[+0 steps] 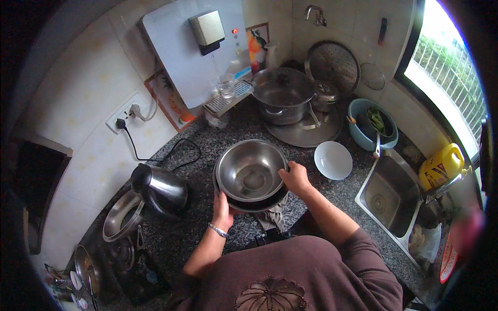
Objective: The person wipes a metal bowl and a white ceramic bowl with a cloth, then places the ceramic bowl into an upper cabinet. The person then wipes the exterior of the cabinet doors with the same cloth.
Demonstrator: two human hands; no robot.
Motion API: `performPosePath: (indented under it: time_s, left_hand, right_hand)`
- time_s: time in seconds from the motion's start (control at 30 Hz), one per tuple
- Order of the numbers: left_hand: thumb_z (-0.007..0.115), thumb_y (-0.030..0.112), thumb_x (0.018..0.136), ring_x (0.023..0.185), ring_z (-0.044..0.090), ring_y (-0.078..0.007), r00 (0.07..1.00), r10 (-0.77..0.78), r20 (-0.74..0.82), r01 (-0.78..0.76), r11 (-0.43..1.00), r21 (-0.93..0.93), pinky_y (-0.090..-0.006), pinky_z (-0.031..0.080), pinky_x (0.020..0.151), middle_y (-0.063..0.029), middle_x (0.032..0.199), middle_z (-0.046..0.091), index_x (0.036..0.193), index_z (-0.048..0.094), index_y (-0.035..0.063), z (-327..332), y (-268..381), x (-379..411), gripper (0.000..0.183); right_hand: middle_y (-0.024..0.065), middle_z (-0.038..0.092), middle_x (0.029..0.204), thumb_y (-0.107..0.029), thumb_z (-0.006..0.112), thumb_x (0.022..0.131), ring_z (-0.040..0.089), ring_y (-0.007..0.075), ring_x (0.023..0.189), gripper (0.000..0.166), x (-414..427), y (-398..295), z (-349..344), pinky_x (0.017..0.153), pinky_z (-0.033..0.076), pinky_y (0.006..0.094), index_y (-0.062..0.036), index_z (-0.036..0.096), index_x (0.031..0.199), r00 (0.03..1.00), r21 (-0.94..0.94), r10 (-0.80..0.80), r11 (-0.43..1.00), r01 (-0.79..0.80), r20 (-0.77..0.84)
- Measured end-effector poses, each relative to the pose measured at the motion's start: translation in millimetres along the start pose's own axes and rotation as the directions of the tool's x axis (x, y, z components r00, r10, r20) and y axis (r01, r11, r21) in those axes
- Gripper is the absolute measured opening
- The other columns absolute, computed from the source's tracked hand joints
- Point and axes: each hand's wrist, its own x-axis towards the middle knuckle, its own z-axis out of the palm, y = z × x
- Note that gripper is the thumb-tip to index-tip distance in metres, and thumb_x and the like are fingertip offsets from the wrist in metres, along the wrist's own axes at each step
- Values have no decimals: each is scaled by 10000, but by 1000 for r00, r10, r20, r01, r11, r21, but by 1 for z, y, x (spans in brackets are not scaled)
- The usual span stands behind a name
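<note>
A shiny stainless steel bowl (pixel 252 163) sits before me, nested in or on a darker round vessel (pixel 260 205) whose rim shows along the front. My left hand (pixel 222 212) grips the stack at its lower left, fingers hidden beneath. At the right rim my right hand (pixel 296 178) pinches the edge with thumb and fingers. The steel bowl looks empty apart from a dull round mark at its bottom. To the right of my right hand a white bowl (pixel 333 160) rests on the speckled countertop (pixel 202 233). A crumpled cloth (pixel 273 218) shows below the stack.
An electric kettle (pixel 161 190) and a steel basin (pixel 123 217) stand left. Behind are a lidded pot (pixel 283 95) on a round tray (pixel 303 136) and a water dispenser (pixel 198 50). Rightward are a blue basin (pixel 356 134), a sink (pixel 389 194) and a yellow jug (pixel 443 165).
</note>
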Motion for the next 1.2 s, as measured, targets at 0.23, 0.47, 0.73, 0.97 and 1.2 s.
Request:
performPosePath:
  time_s: [0.23, 0.47, 0.73, 0.97, 1.2]
  left_hand:
    - [410, 534, 942, 1130, 540, -349, 998, -41, -42, 44, 995, 84, -536, 589, 658, -138, 1324, 456, 1377, 321, 167, 13, 12, -4, 575]
    - [361, 681, 880, 1130, 548, -359, 994, -95, 52, 92, 995, 49, -495, 589, 644, -161, 1332, 468, 1404, 295, 150, -4, 8, 9, 750]
    - [570, 598, 832, 1146, 538, -333, 980, -19, -200, 56, 982, 183, -543, 570, 687, -131, 1304, 480, 1346, 390, 137, 33, 30, -2, 714]
    - [699, 266, 812, 1108, 510, -321, 962, 85, -259, -33, 979, 200, -531, 552, 629, -131, 1271, 441, 1351, 261, 137, 29, 24, 2, 706]
    - [578, 72, 777, 1071, 532, -287, 959, 121, -255, -70, 977, 203, -469, 526, 818, -138, 1197, 474, 1292, 331, 74, 19, 14, 14, 571]
  right_hand:
    - [207, 627, 1081, -329, 641, 744, 600, 362, 1031, 429, -4, -16, -9, 868, 486, 444, -23, 598, 1042, 983, -162, 150, 978, -132, 106]
    - [213, 610, 1058, -339, 618, 731, 588, 380, 1019, 441, 2, 4, 1, 857, 481, 457, -1, 565, 1009, 995, -186, 92, 979, -81, 48]
    - [220, 573, 1102, -359, 625, 764, 575, 402, 1025, 472, -1, 7, 3, 860, 482, 471, -24, 516, 1078, 998, -164, 49, 985, -42, 40]
    - [247, 525, 1085, -356, 660, 792, 572, 424, 987, 449, -19, -11, 6, 806, 496, 475, -21, 482, 1033, 997, -100, -57, 993, 63, 60]
    - [278, 479, 1154, -371, 723, 774, 525, 430, 1056, 660, -17, 4, 21, 904, 458, 442, 36, 429, 1202, 994, 98, -3, 995, 13, -107]
